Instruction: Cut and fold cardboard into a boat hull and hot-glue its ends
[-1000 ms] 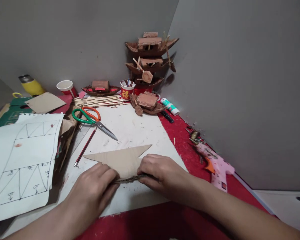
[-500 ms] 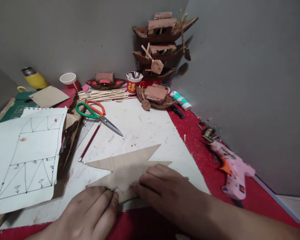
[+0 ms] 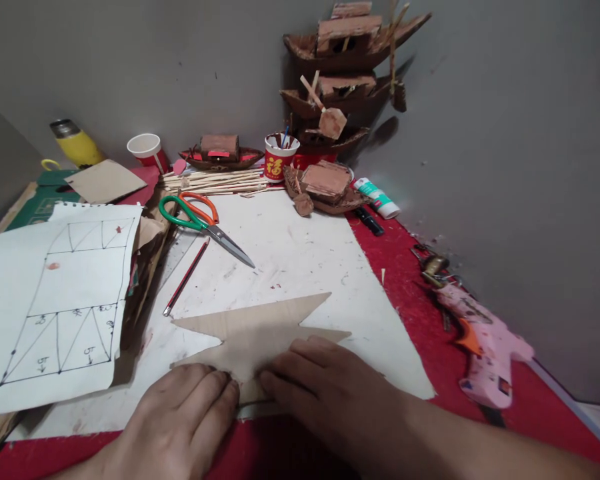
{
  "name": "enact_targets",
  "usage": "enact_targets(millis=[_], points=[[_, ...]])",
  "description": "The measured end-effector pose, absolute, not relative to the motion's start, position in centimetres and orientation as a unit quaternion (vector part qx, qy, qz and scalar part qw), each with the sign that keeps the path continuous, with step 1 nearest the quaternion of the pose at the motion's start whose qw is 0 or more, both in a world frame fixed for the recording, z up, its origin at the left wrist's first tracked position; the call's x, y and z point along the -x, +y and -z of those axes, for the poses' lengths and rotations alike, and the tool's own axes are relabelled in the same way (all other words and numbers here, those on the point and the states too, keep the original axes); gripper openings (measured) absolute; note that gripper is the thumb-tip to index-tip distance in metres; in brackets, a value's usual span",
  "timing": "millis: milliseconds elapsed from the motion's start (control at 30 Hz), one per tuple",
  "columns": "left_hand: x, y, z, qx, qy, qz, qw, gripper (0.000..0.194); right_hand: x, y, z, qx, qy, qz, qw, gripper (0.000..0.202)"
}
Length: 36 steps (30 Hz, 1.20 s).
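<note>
Head view: your left hand [image 3: 180, 417] and right hand [image 3: 325, 387] lie flat, fingertips nearly together, pressing the near edge of the cardboard [image 3: 253, 330]. It lies on the white sheet [image 3: 290, 253], just beyond both hands, points spreading left and right.

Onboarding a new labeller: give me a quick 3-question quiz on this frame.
1. True or false: both hands press on the cardboard cutout.
2. Which lies nearest the scissors? A) pencil B) glue gun C) yellow bottle
3. What lies under the cutout?

Key
1. True: the left hand and right hand rest flat on its near edge.
2. A: the pencil lies just below the blades; the glue gun is far right on the red table, the bottle far left at the back.
3. A white sheet spread on the red table.
</note>
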<state>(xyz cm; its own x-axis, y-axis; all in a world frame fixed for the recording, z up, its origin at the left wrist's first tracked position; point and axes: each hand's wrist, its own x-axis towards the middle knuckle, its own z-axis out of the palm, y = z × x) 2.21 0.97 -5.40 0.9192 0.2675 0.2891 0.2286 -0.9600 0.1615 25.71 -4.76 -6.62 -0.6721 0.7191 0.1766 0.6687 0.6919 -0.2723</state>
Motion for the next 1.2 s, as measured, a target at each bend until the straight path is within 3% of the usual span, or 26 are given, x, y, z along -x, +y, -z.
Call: enact_targets(millis=[167,333,567,900,1033,1200], points=[[-3.0,1.4,5.6,-0.961,0.172,-0.166,0.138,0.024,-25.8,-4.3,6.4,0.401,-0.894,-0.144,0.137,0.017],[-4.1,2.2,4.4,-0.937,0.241,-0.093,0.235,0.021,-26.8,-3.4,4.8,0.451,-0.837,-0.27,0.154,0.021],[-3.1,1.5,5.9,-0.96,0.187,-0.186,0.096,0.023,-29.8,-4.9,4.5,0.551,-0.791,-0.245,0.104,0.012],[-5.1,1.2,5.6,-0.979,0.148,-0.137,0.019,0.029,-28.5,-4.9,5.0,0.533,-0.835,-0.135,0.018,0.011],[-6.9,0.4,7.0,-0.98,0.143,-0.138,0.0,0.015,-27.9,-5.0,5.6,0.518,-0.849,-0.095,0.044,0.02],[-7.6,0.2,8.4,-0.971,0.176,-0.16,0.027,0.015,-27.3,-4.8,6.2,0.519,-0.849,-0.07,0.077,0.015]])
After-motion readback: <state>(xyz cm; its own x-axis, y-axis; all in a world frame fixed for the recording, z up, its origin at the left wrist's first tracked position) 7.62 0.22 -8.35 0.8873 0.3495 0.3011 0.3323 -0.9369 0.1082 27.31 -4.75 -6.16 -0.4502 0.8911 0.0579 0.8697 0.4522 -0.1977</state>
